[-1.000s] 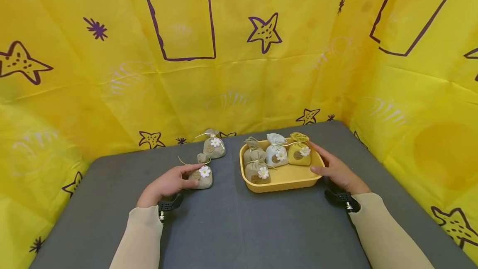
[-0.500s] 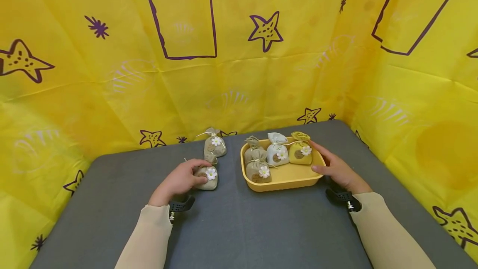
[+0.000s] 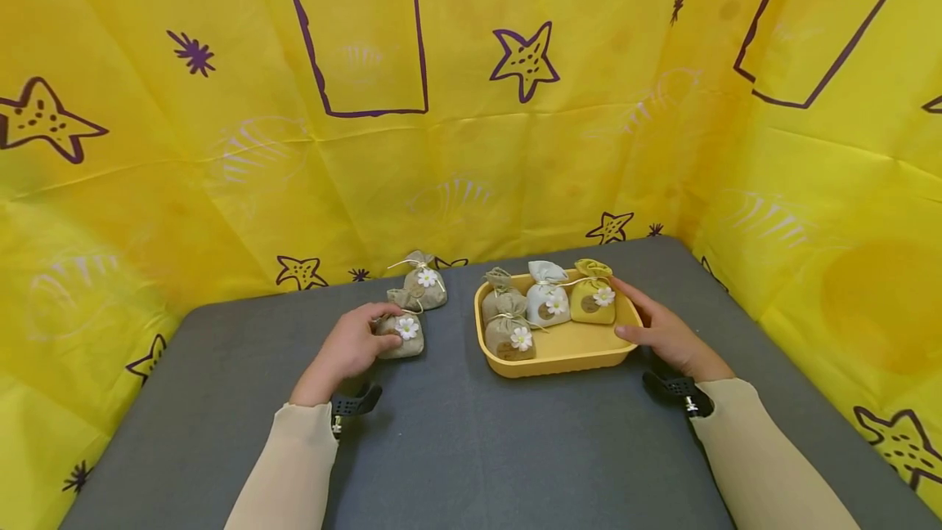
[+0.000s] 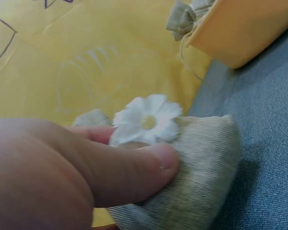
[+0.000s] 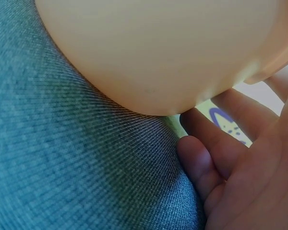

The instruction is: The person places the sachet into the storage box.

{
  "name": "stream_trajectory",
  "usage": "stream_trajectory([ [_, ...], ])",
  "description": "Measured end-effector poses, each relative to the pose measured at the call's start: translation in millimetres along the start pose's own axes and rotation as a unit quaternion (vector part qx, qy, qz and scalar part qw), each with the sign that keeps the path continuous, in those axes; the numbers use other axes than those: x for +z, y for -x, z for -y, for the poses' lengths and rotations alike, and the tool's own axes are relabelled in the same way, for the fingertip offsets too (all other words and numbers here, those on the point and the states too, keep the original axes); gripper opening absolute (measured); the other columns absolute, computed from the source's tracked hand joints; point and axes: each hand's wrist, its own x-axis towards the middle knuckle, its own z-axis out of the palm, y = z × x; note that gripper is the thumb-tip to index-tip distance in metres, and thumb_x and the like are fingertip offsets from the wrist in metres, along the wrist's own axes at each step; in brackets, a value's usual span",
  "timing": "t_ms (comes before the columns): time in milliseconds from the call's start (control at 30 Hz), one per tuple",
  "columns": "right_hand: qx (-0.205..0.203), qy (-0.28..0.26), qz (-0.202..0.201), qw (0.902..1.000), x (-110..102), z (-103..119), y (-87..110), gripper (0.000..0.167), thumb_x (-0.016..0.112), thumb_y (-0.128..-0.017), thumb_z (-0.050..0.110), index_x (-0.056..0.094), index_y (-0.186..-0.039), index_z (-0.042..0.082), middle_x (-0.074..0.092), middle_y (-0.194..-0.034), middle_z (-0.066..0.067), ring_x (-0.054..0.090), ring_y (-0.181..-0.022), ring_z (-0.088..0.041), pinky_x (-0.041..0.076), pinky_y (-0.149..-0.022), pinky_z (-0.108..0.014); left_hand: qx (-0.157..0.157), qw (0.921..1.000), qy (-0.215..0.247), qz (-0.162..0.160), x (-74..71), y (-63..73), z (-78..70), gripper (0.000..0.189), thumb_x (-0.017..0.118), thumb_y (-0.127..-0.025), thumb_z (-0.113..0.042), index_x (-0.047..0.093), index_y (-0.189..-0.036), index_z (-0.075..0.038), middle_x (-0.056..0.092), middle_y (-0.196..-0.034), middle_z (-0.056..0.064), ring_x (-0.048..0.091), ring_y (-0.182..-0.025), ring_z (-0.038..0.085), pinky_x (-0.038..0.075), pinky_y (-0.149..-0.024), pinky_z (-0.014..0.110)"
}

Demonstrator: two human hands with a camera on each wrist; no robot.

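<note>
In the head view my left hand pinches a beige drawstring sachet with a white daisy, its thumb over the front. The left wrist view shows the thumb pressed just below the daisy, and the sachet's lower end tilted over the cloth. A second beige sachet lies right behind it. My right hand holds the right end of a yellow tray, thumb at the rim and fingers along the outer wall. Inside stand two beige sachets, a white one and a mustard one.
A dark grey cloth covers the table. Yellow patterned fabric hangs behind it and along both sides. The tray's front right part shows its bare floor.
My left hand shifts right with the sachet, then slightly back and away from me, bringing it up against the sachet behind. My right hand and the tray stay in place.
</note>
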Motion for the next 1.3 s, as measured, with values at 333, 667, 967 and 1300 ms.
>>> stream_trajectory([
  [333, -0.003, -0.005, 0.004, 1.0, -1.1, 0.1, -0.4, 0.079, 0.066, -0.094, 0.022, 0.024, -0.16, 0.028, 0.019, -0.163, -0.008, 0.021, -0.145, -0.035, 0.032, -0.101, -0.021, 0.006, 0.9991, 0.036, -0.019, -2.7, 0.3, -5.8, 0.037, 0.077, -0.089, -0.017, 0.068, -0.124, -0.023, 0.061, -0.129, 0.005, 0.057, -0.112, 0.032, 0.045, -0.091, 0.052],
  [667, -0.004, -0.025, 0.008, 0.9997, 0.7, 2.8, 0.5, 0.08, 0.067, -0.094, 0.017, 0.022, -0.161, 0.026, 0.016, -0.164, -0.007, 0.015, -0.147, -0.035, 0.018, -0.112, -0.06, 0.038, 0.9898, 0.117, -0.072, 1.9, 4.1, -55.9, 0.038, 0.081, -0.085, -0.019, 0.072, -0.122, -0.023, 0.063, -0.122, -0.003, 0.06, -0.104, 0.024, 0.049, -0.077, 0.04],
  [967, -0.003, -0.028, 0.023, 0.9994, -0.4, 1.9, 3.7, 0.082, 0.066, -0.094, 0.017, 0.019, -0.161, 0.027, 0.011, -0.165, -0.008, 0.01, -0.147, -0.036, 0.012, -0.111, -0.063, 0.061, 0.9858, 0.147, -0.054, 31.4, -6.7, -101.9, 0.037, 0.083, -0.084, -0.018, 0.073, -0.119, -0.026, 0.063, -0.119, -0.006, 0.058, -0.102, 0.022, 0.049, -0.08, 0.041],
  [1300, -0.006, -0.017, 0.016, 0.9997, -2.5, -1.5, 2.2, 0.081, 0.066, -0.094, 0.02, 0.021, -0.161, 0.029, 0.015, -0.164, -0.006, 0.014, -0.147, -0.035, 0.014, -0.112, -0.062, 0.109, 0.9815, 0.157, -0.001, 71.5, -24.7, -153.4, 0.036, 0.08, -0.087, -0.024, 0.072, -0.122, -0.027, 0.062, -0.121, -0.008, 0.057, -0.099, 0.018, 0.049, -0.08, 0.038],
])
